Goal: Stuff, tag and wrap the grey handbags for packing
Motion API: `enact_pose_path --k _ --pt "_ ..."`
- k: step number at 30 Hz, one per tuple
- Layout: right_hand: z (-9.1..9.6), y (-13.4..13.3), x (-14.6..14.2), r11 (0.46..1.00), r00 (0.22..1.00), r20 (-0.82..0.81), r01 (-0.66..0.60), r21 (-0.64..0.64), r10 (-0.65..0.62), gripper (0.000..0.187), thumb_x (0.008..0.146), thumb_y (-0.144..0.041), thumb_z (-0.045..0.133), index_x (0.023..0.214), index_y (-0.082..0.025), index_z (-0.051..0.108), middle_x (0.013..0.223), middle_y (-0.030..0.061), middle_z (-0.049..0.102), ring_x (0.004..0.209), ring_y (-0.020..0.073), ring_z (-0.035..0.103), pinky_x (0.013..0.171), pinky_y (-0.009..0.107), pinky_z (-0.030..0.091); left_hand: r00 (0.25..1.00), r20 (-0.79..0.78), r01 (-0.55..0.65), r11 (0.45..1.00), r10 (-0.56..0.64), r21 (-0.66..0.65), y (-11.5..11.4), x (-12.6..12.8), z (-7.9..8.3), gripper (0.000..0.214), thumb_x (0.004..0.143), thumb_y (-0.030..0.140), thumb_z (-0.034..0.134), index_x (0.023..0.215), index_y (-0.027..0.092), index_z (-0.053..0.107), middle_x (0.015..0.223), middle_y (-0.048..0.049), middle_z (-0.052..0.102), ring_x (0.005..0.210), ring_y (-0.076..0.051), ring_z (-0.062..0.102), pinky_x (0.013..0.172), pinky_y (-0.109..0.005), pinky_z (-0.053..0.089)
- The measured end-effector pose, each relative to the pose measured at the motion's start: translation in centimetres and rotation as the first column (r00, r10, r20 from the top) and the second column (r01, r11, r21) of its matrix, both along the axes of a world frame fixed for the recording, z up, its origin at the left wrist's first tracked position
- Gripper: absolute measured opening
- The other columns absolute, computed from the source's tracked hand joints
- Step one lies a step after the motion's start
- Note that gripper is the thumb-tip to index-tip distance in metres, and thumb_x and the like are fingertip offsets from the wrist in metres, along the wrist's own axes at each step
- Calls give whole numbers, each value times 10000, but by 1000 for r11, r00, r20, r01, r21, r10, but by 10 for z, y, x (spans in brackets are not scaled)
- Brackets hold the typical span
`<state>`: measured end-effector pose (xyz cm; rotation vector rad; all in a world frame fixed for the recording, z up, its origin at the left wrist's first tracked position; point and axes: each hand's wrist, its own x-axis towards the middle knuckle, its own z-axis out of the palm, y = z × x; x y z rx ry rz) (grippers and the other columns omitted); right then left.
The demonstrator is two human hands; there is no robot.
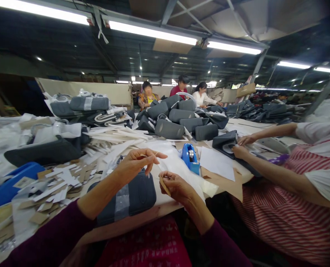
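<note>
My left hand [137, 163] is raised above the table with its fingers pinched on a thin strip of tape [149, 154]. My right hand [174, 185] sits lower and to the right, closed on a small tan piece of tape or paper [164, 186]. Just below my left hand a dark grey bag [131, 198] lies flat on the table near the front edge. A blue tape dispenser [190, 157] stands a little beyond my right hand, beside white paper sheets [216, 163].
A co-worker in a red-striped apron [287, 207] at my right has both hands on a dark bag [224, 142]. Piles of grey bags [178, 118] fill the table's middle. Cardboard and paper scraps [59, 183] and a blue bin [9, 185] lie at left. Three people sit at the far end.
</note>
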<state>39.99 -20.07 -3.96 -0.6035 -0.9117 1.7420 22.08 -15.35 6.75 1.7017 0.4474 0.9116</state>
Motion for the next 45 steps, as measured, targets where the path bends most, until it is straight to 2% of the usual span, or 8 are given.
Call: enact_pose_path --k 8,12,20,26,31,35,42,45 --pt "21 -5 7 962 968 242 -4 275 -65 764 576 -168 823 1265 -278 512 1117 20 568 810 110 566 747 265 475 973 -154 182 981 -171 63 -6 4 -2 253 875 286 562 965 104 714 717 -54 638 528 -85 437 551 -242 367" --pt "35 -9 -6 940 947 314 -45 338 -67 1025 577 -163 820 1441 -326 293 939 -17 596 797 146 583 722 300 503 950 -234 246 959 -209 140 -13 10 -1 276 897 302 527 948 107 716 820 -86 674 575 -97 476 546 -225 375" --pt "19 -15 -35 925 884 339 217 313 -322 225 684 -276 734 870 -182 649 807 1 606 791 159 566 732 283 459 947 -276 220 960 -166 176 -30 9 -3 298 927 310 480 926 114 705 808 -65 667 630 -101 515 596 -205 398" --pt "16 -17 -23 913 828 519 -23 407 -211 125 696 -260 718 739 -163 652 778 18 636 786 161 566 758 299 439 968 -216 164 975 -130 149 -25 8 -8 299 923 316 482 1016 118 685 705 -36 620 555 -89 473 528 -200 364" --pt "19 -13 -27 898 915 357 15 440 -190 204 772 -342 701 866 -185 612 688 -13 616 664 142 592 698 294 468 985 -169 54 996 -40 76 -18 6 -10 280 897 299 511 1036 127 682 669 -16 601 511 -77 437 507 -203 335" --pt "14 6 -33 942 951 237 119 315 -199 289 816 -379 659 1039 -208 596 600 -69 502 441 75 465 446 209 336 999 -6 -54 997 54 -51 7 -10 -12 262 851 247 590 1079 141 664 745 -23 625 553 -67 436 545 -198 342" --pt "49 89 -43 959 957 257 64 275 -137 256 687 -338 765 812 -143 656 574 -57 483 460 45 380 513 221 362 964 184 -115 924 192 -364 97 -51 -26 329 688 186 753 1003 120 688 726 -32 626 608 -83 533 630 -219 433" --pt "62 138 -48 973 971 230 12 229 -66 309 676 -393 767 793 -140 635 537 -68 451 442 39 330 481 214 326 920 111 -315 879 375 -357 132 -63 -37 277 660 178 725 928 119 686 734 -39 647 622 -100 579 662 -243 474"
